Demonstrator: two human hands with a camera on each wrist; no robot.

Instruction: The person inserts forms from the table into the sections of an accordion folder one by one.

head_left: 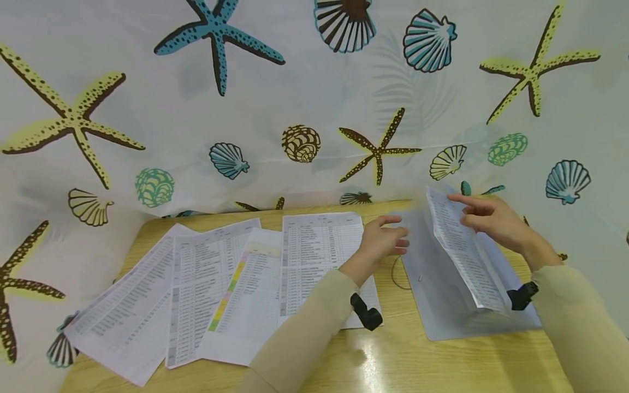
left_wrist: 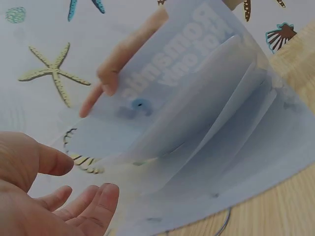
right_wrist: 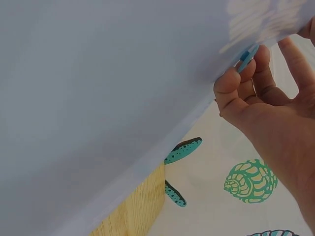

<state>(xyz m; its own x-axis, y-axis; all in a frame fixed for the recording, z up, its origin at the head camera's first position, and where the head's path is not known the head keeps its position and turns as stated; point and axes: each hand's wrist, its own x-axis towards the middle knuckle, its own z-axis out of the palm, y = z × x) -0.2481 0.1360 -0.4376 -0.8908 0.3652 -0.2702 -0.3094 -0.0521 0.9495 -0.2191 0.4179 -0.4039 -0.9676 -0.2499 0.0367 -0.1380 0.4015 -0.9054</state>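
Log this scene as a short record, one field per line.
Surface: wooden table
Backdrop: cloth with starfish and seashell print
Left hand: open beside the folder; contact unclear
Right hand: holds the folder's raised cover by its edge
Folder: translucent, opened, blue button on the cover
In folder: tilted printed list
Loose: four printed sheets, spread left of the folder, one colour-striped

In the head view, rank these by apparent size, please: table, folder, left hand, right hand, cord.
1. Table
2. Folder
3. Left hand and right hand: too alike to rank
4. Cord, the smallest
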